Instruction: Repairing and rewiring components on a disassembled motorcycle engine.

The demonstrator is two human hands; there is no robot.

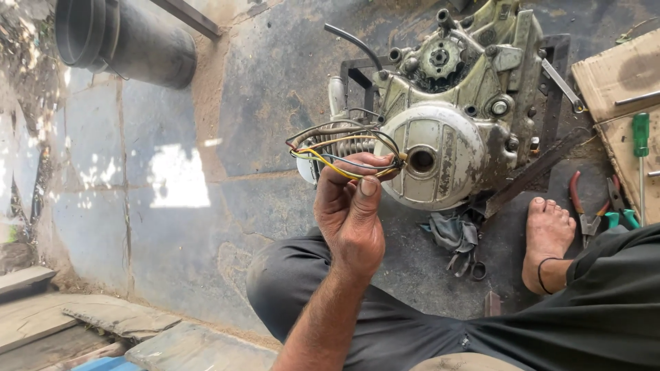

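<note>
My left hand [350, 209] is raised in front of a small dirty metal engine [454, 117] standing on the ground. Its fingers and thumb pinch a bundle of thin wires [340, 148], yellow, black, grey and reddish, which loop out from the engine's round side cover [430, 161]. The cover has a hole in its middle. A black hose [354, 42] sticks up from the engine's top left. My right hand is out of view. My dark-trousered knee [289, 275] lies below the hand, and my bare foot [546, 237] rests to the right of the engine.
Red-handled pliers [581, 206] and green-handled pliers [619, 213] lie by the foot. A green-handled screwdriver [641, 151] lies on cardboard [619, 75] at right. A grey rag [454, 233] sits under the engine. A black pipe [124, 38] is at top left, stone slabs [117, 316] at bottom left.
</note>
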